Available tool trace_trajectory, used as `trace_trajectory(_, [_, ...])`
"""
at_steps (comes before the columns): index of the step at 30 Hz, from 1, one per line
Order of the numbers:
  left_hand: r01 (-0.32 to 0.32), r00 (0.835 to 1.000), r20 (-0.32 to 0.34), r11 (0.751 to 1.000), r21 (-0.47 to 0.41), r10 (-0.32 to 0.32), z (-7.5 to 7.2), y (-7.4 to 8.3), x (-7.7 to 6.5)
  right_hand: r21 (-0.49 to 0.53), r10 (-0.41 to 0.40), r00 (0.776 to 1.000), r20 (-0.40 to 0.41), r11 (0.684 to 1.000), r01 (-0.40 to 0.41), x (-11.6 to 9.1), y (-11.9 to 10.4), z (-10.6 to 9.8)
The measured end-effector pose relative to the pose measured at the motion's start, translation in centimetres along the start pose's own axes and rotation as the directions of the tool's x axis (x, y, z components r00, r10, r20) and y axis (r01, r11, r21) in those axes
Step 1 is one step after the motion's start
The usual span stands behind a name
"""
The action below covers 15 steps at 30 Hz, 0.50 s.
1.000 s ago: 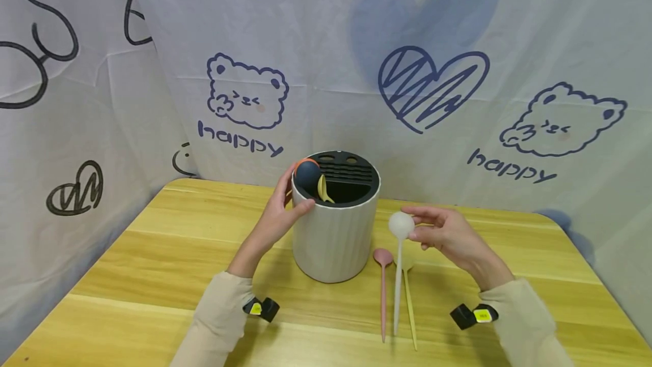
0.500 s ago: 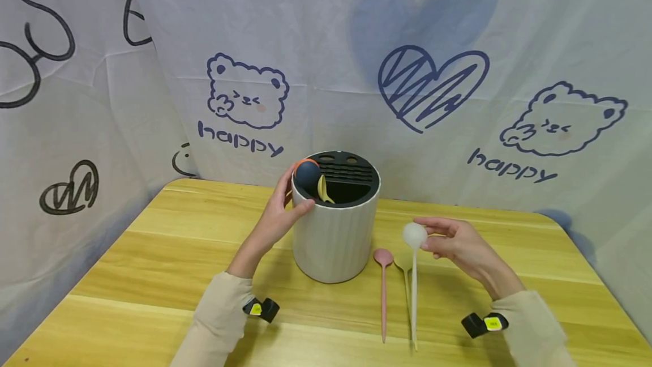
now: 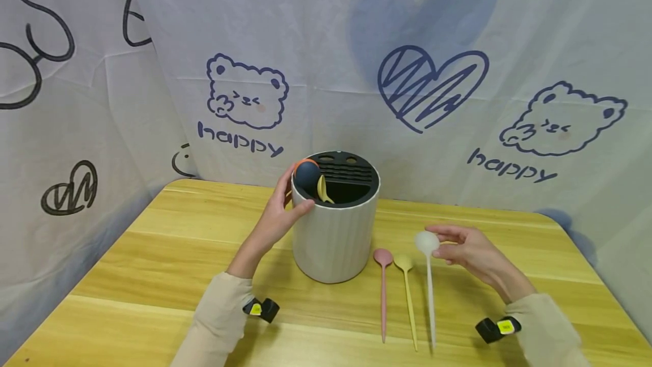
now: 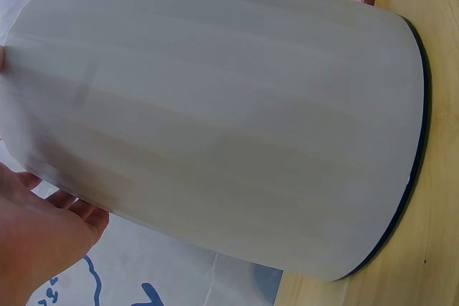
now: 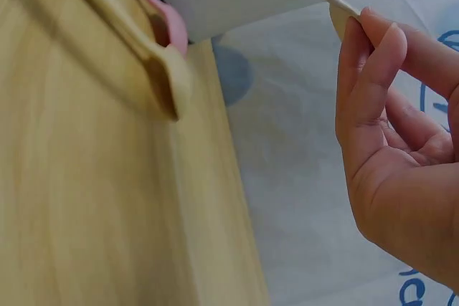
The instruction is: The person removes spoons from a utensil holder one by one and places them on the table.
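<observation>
A light ribbed utensil holder (image 3: 333,237) with a dark slotted top stands on the table. My left hand (image 3: 280,211) holds its upper left side, thumb at the front rim and fingers around the side; the left wrist view shows the fingers (image 4: 84,209) along the holder's wall. My right hand (image 3: 471,251) pinches a long white spoon (image 3: 429,282) by its bowl end, handle pointing toward me. Left of it lie a yellow spoon (image 3: 409,299) and a pink spoon (image 3: 384,293), side by side, bowls toward the back.
In the holder's front compartment stand a dark blue rounded utensil head (image 3: 308,174) with an orange edge behind it and a small yellow spoon (image 3: 323,188). A printed cloth (image 3: 336,112) hangs behind the wooden table (image 3: 153,276).
My right hand has moved the white spoon to the right and nearer to me, from over the yellow spoon to its right side. My left hand stays on the holder.
</observation>
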<state>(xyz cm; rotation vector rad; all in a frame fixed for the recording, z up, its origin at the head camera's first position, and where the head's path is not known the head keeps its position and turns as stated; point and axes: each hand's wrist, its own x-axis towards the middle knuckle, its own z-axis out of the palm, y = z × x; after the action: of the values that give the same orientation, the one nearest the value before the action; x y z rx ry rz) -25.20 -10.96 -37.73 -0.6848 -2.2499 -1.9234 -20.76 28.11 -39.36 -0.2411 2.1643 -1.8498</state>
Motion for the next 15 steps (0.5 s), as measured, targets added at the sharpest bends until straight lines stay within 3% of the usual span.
trace_trajectory(7, [-0.014, 1.000, 0.004, 1.000, -0.012, 0.014, -0.1, 0.1, 0.1, 0.059, 0.054, 0.998, -0.010, 0.997, -0.054, 0.4, 1.1, -0.7])
trace_trajectory(15, [-0.002, 1.000, 0.009, 1.000, -0.013, 0.003, -0.1, 0.1, 0.3, 0.022, 0.112, 0.994, 0.005, 0.993, -0.112, 1.1, 2.3, -0.8])
